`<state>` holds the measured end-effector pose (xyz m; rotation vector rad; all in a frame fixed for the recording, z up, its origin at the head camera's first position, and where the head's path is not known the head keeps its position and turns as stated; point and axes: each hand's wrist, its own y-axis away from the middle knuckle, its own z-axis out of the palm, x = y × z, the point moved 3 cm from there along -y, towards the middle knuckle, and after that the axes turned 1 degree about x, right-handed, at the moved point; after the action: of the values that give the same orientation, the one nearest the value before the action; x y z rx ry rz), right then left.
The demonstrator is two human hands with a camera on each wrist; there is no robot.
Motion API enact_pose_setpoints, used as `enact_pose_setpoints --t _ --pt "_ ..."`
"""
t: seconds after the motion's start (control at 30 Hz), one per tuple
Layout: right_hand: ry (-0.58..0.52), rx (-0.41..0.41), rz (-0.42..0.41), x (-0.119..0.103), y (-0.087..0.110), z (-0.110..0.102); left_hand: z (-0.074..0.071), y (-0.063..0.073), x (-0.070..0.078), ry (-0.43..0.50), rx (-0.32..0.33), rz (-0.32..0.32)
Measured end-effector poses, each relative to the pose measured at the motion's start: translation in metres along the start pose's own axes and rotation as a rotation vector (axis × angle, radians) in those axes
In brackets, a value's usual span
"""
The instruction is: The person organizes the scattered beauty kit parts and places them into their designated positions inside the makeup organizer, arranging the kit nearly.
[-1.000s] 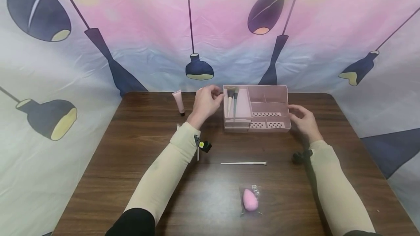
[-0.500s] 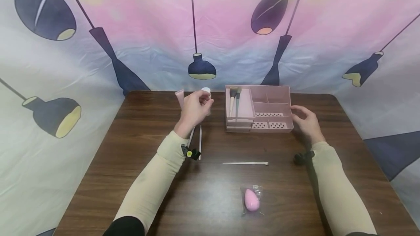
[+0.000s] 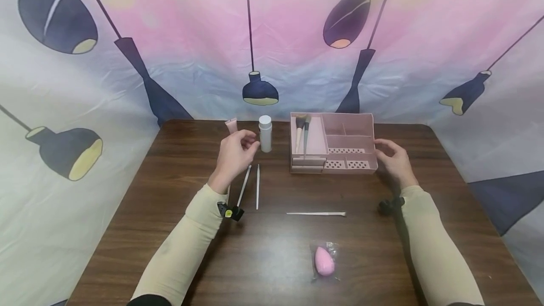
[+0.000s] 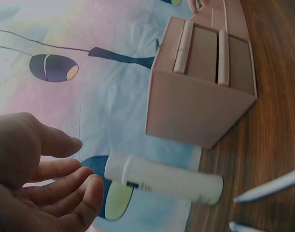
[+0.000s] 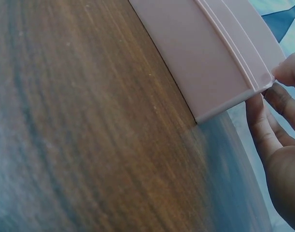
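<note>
My left hand (image 3: 235,155) is just left of a white capped bottle (image 3: 265,135), with bent fingers apart from it and nothing between them. In the left wrist view the bottle (image 4: 171,179) stands on the table past the fingertips. A pink desktop organizer (image 3: 308,166) with compartments and two small drawers is to the bottle's right. Two makeup brushes (image 3: 306,133) lie in its left compartment. At the organizer's right end, my right hand (image 3: 396,162) holds the edge. The right wrist view has its thumb and fingers meeting at a corner of the organizer (image 5: 200,58).
A pink tube (image 3: 231,125) is partly hidden behind my left hand. Thin white sticks (image 3: 257,187) lie near my left wrist. A slim white brush (image 3: 316,214) lies mid-table, with a pink egg-shaped sponge (image 3: 325,261) in clear wrapping nearer me. A patterned cloth (image 3: 204,84) hangs behind.
My left hand has come left from the organizer, past the bottle, which now shows fully. The right hand stays at the organizer.
</note>
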<state>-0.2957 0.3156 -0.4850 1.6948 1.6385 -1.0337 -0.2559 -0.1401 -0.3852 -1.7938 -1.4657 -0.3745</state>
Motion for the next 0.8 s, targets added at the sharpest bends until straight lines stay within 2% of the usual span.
enact_pose_setpoints --t 0.3,0.57,0.8 --pt "-0.023 0.008 -0.019 0.001 0.001 0.001 -0.012 0.018 -0.021 -0.056 0.005 -0.022" --pt "-0.027 0.016 -0.018 0.001 0.000 0.000 -0.018 0.026 -0.031 -0.075 0.028 -0.014" --pt "-0.030 0.030 -0.021 0.001 0.000 0.000 -0.019 0.034 -0.041 -0.115 -0.003 -0.060"
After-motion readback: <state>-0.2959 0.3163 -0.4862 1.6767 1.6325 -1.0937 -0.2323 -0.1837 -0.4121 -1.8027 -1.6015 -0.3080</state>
